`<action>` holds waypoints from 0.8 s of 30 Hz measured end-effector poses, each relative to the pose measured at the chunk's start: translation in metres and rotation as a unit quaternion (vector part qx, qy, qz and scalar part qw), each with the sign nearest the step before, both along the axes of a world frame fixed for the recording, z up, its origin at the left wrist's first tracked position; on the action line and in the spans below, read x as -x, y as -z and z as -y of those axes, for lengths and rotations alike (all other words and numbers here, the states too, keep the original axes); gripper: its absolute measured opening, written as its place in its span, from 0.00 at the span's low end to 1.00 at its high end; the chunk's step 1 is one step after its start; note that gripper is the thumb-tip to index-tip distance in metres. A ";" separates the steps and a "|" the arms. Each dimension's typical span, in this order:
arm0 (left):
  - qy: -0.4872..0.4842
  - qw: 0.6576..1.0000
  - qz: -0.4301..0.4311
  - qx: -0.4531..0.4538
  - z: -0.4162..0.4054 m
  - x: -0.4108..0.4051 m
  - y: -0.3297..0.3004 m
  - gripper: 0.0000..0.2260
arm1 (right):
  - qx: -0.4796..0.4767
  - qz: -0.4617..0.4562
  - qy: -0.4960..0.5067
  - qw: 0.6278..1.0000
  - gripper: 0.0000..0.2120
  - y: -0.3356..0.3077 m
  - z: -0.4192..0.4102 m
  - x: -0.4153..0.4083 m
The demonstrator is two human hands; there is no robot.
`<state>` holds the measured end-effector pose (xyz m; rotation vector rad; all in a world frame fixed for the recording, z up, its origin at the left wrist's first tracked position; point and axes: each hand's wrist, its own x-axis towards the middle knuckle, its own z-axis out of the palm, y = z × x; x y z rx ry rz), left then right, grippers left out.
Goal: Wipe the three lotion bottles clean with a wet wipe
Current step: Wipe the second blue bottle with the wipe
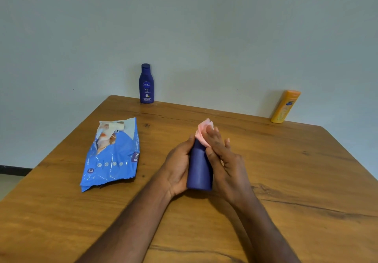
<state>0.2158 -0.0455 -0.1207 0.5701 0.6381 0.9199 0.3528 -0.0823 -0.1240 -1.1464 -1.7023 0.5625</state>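
The left hand [178, 168] is curled around the side of a dark blue lotion bottle [199, 170], thumb lying along its upper part, holding it tipped away from the person with its flat base toward the camera, just above the wooden bench [296, 181]. The right hand [227, 160] lies against the bottle's other side with fingers nearly straight and close together, pressing a pale pink wet wipe [204, 131] onto the bottle's neck and top; the wipe bunches up past the fingertips and hides the cap. Both bare forearms reach in from the near edge of the bench. To the left of the hands, a blue wet-wipe packet [112, 160] lies flat on the bench, its white flap peeled back at the far end. At the far edge of the bench, against the pale wall [204, 37], a second dark blue Nivea lotion bottle [146, 84] stands upright, label facing the person. Well to the right, also at the far edge, an orange-yellow lotion bottle [285, 107] stands with a blue round logo on its front, appearing to lean toward the wall.
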 end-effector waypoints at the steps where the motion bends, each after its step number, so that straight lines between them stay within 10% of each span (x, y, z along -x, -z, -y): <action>1: -0.006 1.000 0.001 0.001 -0.001 0.001 0.000 0.19 | -0.002 0.000 -0.013 1.000 0.23 0.000 0.001 0.001; 8: -0.132 0.986 -0.011 0.103 -0.024 0.010 0.001 0.31 | 0.057 -0.112 -0.207 0.970 0.13 -0.002 0.011 0.009; 13: -0.144 0.985 -0.091 0.020 -0.016 0.006 0.002 0.26 | 0.115 -0.511 0.061 0.849 0.09 -0.012 0.003 0.005; 18: -0.095 0.989 -0.099 -0.054 -0.007 0.001 0.002 0.29 | 0.052 -0.340 0.263 0.902 0.11 -0.020 0.006 -0.001; 24: -0.154 0.978 -0.109 -0.089 -0.007 -0.009 0.006 0.19 | 0.109 -0.259 0.021 0.960 0.16 -0.006 0.018 0.042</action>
